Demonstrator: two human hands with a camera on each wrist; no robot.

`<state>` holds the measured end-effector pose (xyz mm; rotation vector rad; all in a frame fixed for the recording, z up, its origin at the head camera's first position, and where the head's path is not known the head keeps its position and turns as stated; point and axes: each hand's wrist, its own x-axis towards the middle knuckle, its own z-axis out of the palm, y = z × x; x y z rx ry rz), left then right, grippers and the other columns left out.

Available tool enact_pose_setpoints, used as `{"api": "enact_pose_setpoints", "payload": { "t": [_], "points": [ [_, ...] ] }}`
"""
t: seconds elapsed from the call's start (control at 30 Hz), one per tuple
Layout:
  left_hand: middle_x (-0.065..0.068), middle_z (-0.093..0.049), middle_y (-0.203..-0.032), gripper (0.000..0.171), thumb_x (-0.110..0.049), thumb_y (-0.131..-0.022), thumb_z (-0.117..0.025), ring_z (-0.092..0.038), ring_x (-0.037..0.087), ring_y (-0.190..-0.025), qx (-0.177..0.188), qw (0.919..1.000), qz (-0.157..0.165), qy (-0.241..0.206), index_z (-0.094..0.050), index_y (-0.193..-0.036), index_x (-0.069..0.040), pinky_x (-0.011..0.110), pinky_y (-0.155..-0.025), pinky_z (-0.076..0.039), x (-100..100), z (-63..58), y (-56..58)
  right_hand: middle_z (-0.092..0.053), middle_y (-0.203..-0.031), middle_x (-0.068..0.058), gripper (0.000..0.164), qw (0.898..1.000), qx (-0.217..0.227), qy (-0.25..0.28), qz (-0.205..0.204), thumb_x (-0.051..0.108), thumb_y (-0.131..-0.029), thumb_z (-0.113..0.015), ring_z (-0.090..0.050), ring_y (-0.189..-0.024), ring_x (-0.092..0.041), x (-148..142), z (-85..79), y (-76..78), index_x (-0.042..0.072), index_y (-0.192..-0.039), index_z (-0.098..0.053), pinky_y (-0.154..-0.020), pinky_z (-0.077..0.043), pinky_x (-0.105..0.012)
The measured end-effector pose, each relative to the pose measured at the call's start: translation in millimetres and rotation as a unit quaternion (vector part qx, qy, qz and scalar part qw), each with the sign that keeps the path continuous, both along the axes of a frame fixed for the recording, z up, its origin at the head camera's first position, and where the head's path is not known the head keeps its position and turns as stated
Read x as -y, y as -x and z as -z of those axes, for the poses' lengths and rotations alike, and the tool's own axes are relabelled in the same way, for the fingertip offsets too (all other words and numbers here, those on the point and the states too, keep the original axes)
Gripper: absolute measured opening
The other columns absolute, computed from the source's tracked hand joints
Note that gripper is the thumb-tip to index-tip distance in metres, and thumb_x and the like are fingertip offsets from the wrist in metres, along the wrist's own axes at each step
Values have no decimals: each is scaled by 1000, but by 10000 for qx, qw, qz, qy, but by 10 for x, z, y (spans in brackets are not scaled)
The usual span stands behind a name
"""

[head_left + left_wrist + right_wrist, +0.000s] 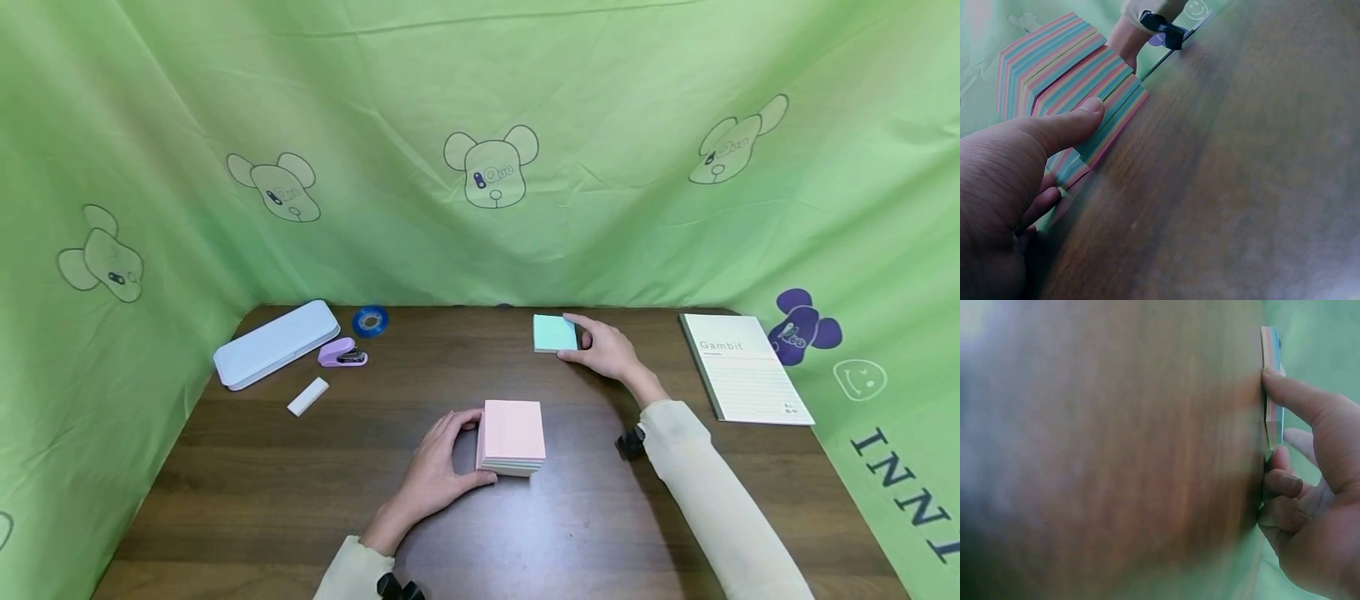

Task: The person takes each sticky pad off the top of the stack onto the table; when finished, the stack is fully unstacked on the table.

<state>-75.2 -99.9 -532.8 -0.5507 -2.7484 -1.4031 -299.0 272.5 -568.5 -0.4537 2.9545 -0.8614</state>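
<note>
Near the middle of the table stands a tall stack of sticky note pads (513,429), pink on top. My left hand (441,471) holds its left side, thumb at the front corner and fingers toward the back. In the left wrist view, the stack's striped, many-coloured edges (1079,78) show beside the thumb. Farther back, my right hand (603,350) pinches a thin pad of sticky notes (553,333) with a turquoise top, thumb at the near edge and forefinger at the far corner. This pad's layered edge (1270,350) appears in the right wrist view.
At the back left are a pale blue case (277,346), a purple stapler (341,352), a blue tape roll (371,321) and a white eraser-like block (307,397). A notepad (746,367) lies at the right edge. Green cloth (420,258) hangs around the table.
</note>
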Motion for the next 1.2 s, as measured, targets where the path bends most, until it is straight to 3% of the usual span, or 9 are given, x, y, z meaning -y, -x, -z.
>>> {"api": "enact_pose_setpoints", "payload": {
  "t": [0.13,0.27,0.5,0.6,0.87,1.2],
  "points": [
    [-4,-66,-141,92,-33,-77,-105,-60,19,-132,78,10000,-26,-13,-58,-155,-20,52,-114,-49,-12,-8,-5,-64,-89,2,97,9999,-118,29,-35,66,-87,-88,-56,-74,-22,7,-24,-78,24,-167,-52,-66,-45,-41],
    [-5,-66,-140,93,-35,-77,-105,-61,18,-132,94,10000,-32,-8,-58,-155,-21,52,-113,-48,-13,-1,-8,-63,-88,3,95,9993,-252,186,-213,58,-91,-88,-56,-76,-19,52,-158,-241,19,-168,-49,-69,-45,-40],
    [-5,-66,-141,93,-34,-76,-105,-60,18,-132,96,9999,-14,-40,-58,-155,-20,51,-114,-48,-1,9,-8,-62,-91,-4,84,9983,-263,347,-389,31,-98,-88,-50,-74,-19,294,-803,-762,6,-166,-47,-68,-41,-40],
    [-5,-66,-141,93,-34,-76,-105,-61,18,-132,45,10000,-12,-24,-58,-155,-20,51,-113,-49,0,13,-2,-62,-90,-2,79,9973,-497,405,-364,25,-99,-87,-48,-71,-14,350,-925,-926,5,-165,-49,-68,-40,-36],
    [-5,-66,-140,92,-35,-77,-105,-61,18,-131,38,10000,-4,-48,-58,-155,-20,51,-113,-49,4,11,-3,-60,-86,4,66,9895,-947,1002,-439,16,-96,-88,-48,-71,-10,491,-1103,-1404,7,-156,-62,-66,-42,-29],
    [-5,-66,-142,92,-33,-77,-105,-61,19,-133,57,10000,31,-52,-58,-155,-20,51,-114,-49,4,1,0,-52,-82,14,50,9708,-1138,1817,-1074,8,-96,-85,-41,-68,-1,665,-1115,-1859,11,-144,-72,-61,-37,-22]
  ]
}}
